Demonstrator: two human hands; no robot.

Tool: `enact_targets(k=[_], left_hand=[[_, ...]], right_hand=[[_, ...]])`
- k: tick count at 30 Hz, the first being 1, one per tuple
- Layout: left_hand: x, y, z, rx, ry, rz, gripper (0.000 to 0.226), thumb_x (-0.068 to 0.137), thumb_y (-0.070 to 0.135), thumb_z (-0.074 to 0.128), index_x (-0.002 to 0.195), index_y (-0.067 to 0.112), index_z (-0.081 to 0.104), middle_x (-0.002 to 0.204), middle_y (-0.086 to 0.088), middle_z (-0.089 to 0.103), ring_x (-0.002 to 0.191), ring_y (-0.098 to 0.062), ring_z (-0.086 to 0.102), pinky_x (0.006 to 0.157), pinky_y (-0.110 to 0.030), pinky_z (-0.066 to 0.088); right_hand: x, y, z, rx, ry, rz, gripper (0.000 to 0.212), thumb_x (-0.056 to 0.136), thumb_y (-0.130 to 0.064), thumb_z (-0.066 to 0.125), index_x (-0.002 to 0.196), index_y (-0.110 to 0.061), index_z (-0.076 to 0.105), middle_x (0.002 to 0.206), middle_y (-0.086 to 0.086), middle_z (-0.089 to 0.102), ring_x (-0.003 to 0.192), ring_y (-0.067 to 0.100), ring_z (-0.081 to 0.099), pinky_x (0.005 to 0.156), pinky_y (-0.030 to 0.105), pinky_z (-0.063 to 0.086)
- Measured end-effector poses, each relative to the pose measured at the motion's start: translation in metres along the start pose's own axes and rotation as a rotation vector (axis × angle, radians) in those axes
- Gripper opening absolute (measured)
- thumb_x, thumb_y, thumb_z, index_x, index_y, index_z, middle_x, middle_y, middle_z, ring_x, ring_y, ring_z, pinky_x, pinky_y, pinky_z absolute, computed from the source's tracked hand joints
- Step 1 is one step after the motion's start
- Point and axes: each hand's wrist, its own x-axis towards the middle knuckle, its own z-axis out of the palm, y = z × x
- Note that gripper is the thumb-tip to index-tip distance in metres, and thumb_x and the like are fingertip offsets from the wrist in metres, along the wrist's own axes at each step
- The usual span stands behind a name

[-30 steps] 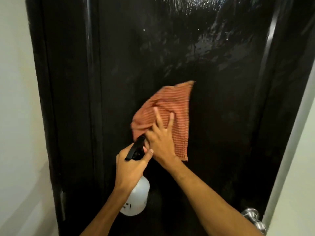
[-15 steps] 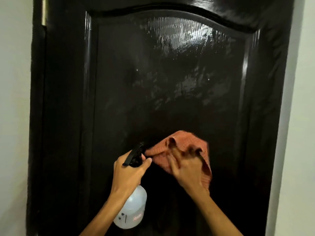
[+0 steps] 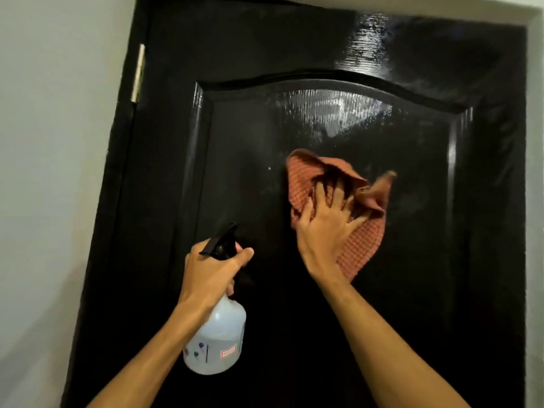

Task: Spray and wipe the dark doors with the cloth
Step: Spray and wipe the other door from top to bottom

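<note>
Head cam is showing me the glossy black panelled wooden door (image 3: 241, 160) filling nearly the whole frame, standing tall and leaning a bit because the view is tilting. The right hand (image 3: 326, 228) is pressing the rust-orange waffle-weave cloth (image 3: 363, 242) flat against the raised centre panel, fingers spread out and digging into the bunched fabric, so it's holding the cloth against the surface rather than balling it up. The left hand (image 3: 212, 269) is gripping the neck of the translucent white plastic spray bottle with the black trigger head (image 3: 217, 337), fingers curled round it, nozzle pointing up toward the door, just left of and lower than the cloth.

What I'm watching: the wet, streaky sheen (image 3: 332, 113) is sitting above the cloth, under the arched top of the panel, so I'm guessing the wiping needs to go upward, and the right hand is the nearer one for that.

Hard to call: the lower door is getting cut off at the bottom edge, one cloth corner is blurring, the bottle label is unreadable, and I can't tell whether a finger is on the trigger. A brass hinge (image 3: 137, 73) is showing at upper left.
</note>
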Motion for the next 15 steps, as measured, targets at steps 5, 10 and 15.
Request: enact_targets(k=[5,10,15], left_hand=[[0.035,0.027,-0.028,0.011,0.093,0.065,0.020,0.079,0.022,0.086,0.074,0.009,0.071,0.073,-0.024,0.071,0.037,-0.023,0.049,0.050,-0.032,0.045],[0.049,0.040,-0.046,0.009,0.087,0.083,0.017,0.082,0.020,0.085,0.079,0.010,0.072,0.074,-0.013,0.074,0.039,-0.021,0.049,0.049,-0.032,0.045],[0.071,0.048,-0.034,-0.059,0.112,0.125,0.019,0.079,0.020,0.087,0.078,0.007,0.073,0.076,-0.018,0.073,0.043,-0.024,0.048,0.054,-0.034,0.045]], right_hand=[[0.001,-0.062,0.021,-0.027,-0.149,-0.778,0.027,0.088,-0.038,0.059,0.092,-0.017,0.075,0.117,0.012,0.069,0.140,0.040,0.044,0.112,0.074,0.016],[0.081,-0.071,0.008,-0.027,0.011,-0.323,0.049,0.101,-0.045,0.040,0.149,-0.037,0.047,0.166,0.001,0.030,0.140,0.034,0.044,0.114,0.065,0.023],[0.073,-0.097,0.014,-0.036,-0.172,-0.944,0.053,0.096,-0.046,0.039,0.141,-0.027,0.058,0.154,0.006,0.047,0.141,0.033,0.039,0.116,0.064,0.015]])
